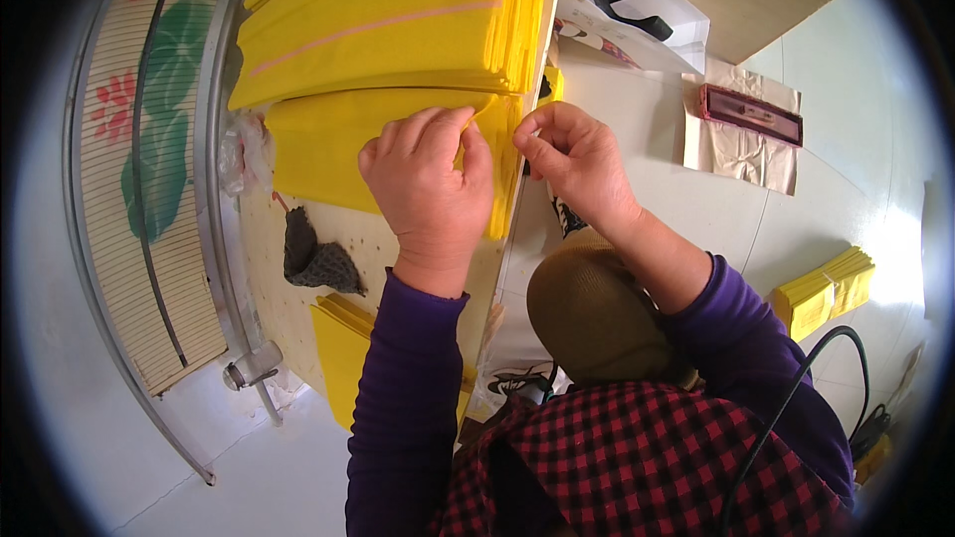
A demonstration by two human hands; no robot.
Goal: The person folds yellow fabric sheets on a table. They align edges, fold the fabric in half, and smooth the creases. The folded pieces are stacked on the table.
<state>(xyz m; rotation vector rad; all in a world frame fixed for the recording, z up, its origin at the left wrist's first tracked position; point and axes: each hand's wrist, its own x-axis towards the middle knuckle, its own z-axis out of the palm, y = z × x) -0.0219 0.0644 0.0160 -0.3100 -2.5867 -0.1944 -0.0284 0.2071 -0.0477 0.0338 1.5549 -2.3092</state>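
Observation:
Stacks of yellow folded cloth-like sheets [388, 35] lie on the pale wooden board, one crossed by a pink line. My left hand [433, 179] rests over the nearer yellow sheets [323, 149], fingers closed, pinching a raised yellow edge between thumb and forefinger. Just right of it, my right hand [577, 159] is held at the stack's right edge. Its thumb and forefinger are pressed together; anything between them is too small to make out.
On the board [264, 283] lie a dark grey knitted piece [318, 254] and more yellow sheets [343, 343]. A folding chair [159, 169] stands left. On the floor at right are a dark-red framed box [751, 116] on brown paper and a yellow bundle [826, 290]. A black cable [786, 393] loops at lower right.

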